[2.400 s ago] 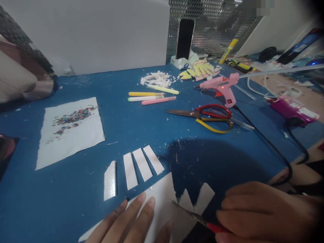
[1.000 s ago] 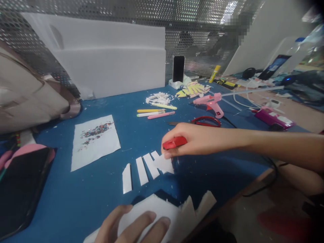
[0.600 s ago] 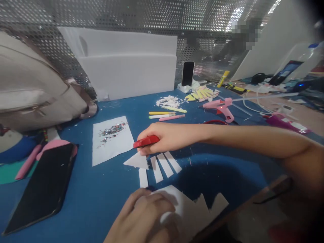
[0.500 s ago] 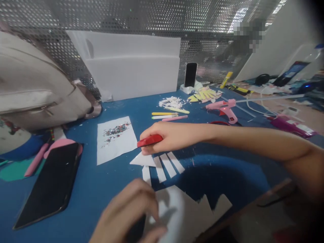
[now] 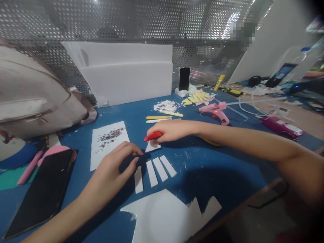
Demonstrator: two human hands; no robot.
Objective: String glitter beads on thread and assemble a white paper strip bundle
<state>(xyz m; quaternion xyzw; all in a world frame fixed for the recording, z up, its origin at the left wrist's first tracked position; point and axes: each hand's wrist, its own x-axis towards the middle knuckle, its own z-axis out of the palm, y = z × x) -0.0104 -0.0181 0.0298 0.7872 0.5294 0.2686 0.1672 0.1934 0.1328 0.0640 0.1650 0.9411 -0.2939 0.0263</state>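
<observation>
My right hand (image 5: 170, 131) is closed around a red box cutter (image 5: 154, 136), whose blade I cannot make out. Under its fingers is a white triangular foam-board piece (image 5: 152, 146). To the left, my left hand (image 5: 121, 158) hovers with thumb and fingers a little apart, holding nothing visible. Its fingertips are close to the triangle. Several narrow white strips (image 5: 160, 169) lie fanned out below my hands, one strip (image 5: 138, 180) just beneath the left thumb. Nearest me lies a larger white board (image 5: 162, 216) with a jagged right edge.
A paper sheet (image 5: 96, 157) with glittery bits lies left. Markers (image 5: 158, 117), white scraps (image 5: 165, 106) and a pink glue gun (image 5: 215, 111) sit farther back. A black phone (image 5: 40, 192) and a backpack (image 5: 37, 94) are at left, white boards (image 5: 129, 79) behind.
My left hand has risen from the large board up beside the triangle. My right hand, with the cutter and the triangular piece, has moved away from the strips.
</observation>
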